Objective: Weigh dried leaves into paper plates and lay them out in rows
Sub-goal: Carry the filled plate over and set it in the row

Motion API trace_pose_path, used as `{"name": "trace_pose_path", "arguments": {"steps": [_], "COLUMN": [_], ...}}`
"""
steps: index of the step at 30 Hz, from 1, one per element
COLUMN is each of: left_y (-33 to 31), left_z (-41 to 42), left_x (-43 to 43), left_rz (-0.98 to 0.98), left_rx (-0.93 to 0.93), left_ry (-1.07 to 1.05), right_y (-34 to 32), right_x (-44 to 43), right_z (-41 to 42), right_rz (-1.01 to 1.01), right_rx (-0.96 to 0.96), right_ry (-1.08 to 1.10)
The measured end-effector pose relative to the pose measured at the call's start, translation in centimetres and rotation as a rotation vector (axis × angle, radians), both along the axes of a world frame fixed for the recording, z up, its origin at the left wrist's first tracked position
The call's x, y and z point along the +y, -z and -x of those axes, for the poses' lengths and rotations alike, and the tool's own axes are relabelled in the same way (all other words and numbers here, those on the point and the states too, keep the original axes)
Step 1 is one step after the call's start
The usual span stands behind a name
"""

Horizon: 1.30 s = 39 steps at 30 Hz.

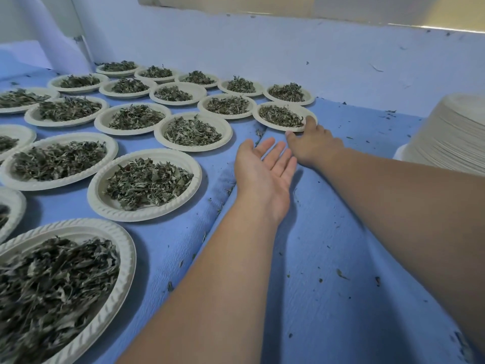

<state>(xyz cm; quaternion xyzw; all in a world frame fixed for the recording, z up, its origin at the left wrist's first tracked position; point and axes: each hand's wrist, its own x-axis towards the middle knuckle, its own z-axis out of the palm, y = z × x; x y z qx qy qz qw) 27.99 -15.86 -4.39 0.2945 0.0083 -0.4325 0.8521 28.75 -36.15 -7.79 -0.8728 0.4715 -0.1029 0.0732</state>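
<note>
Filled plate (pixel 271 126) set at row's end
The right hand (pixel 312 145) seems to pinch its rim, squaring it with its neighbours; the left hand (pixel 262 174) hovers flat, palm up, empty.

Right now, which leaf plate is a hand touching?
The plate at the right end of the second row from the wall: the right hand holds its near rim. The left hand hovers open, palm up, touching no plate.
</note>
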Motion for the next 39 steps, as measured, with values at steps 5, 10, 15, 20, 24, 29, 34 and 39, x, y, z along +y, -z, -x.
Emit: {"name": "trace_pose_path", "arguments": {"steps": [5,10,15,20,24,29,34,39], "left_y": [-0.1,-0.2,-0.2,-0.2,-0.3,-1.1,-2.9,-2.6], "left_z": [0.0,0.1,0.2,0.6,1.2,4.1,8.7,13.0], "left_x": [0.0,0.0,0.0,-0.2,-0.5,-0.7,-0.2,0.9], "left_rz": [-0.012,-0.025,-0.042,-0.064,-0.123,-0.211,-0.302,-0.349], "left_rx": [0.009,0.017,0.005,-0.056,-0.16,-0.431,-0.857,-1.425], "left_ry": [0.005,0.0,0.009,0.023,0.004,-0.026,-0.064,-0.144], "right_y": [-0.1,0.0,0.0,-0.3,-0.8,-1.3,-2.9,-6.4], "right_x": [-0.3,-0.6,-0.3,0.7,2.4,4.8,7.4,9.6], "right_z": [-0.6,-1.0,-0.8,1.2,4.3,9.2,14.3,22.4], "right_rz": [-0.026,-0.039,-0.038,-0.04,-0.013,-0.066,-0.184,-0.14], "right_rx": [0.032,0.036,0.037,0.155,0.287,0.342,0.445,0.155], "right_ry": [0.063,0.098,0.105,0.035,-0.138,-0.248,-0.465,-0.511]}}
